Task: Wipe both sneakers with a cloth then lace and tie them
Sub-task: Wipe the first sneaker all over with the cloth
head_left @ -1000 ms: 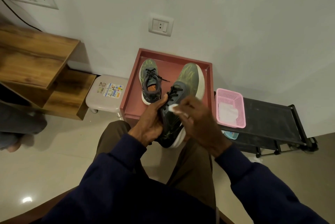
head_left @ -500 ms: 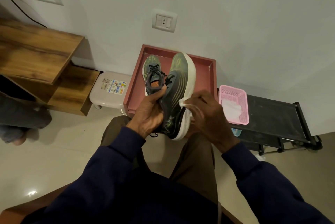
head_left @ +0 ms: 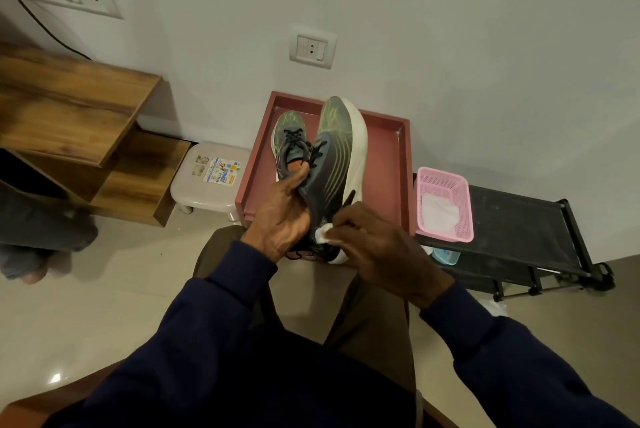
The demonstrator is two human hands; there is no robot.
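Sneaker one is held up over the knees, tipped on its side, with the white sole to the right. I see the left hand curled round its top by the laces. The right hand pinches a small white cloth against the heel end. The other sneaker sits in the red tray, near the left edge. A pink basket stands just right of the tray. Bare floor lies to the left.

Left hand grips sneaker; right hand presses cloth against it.
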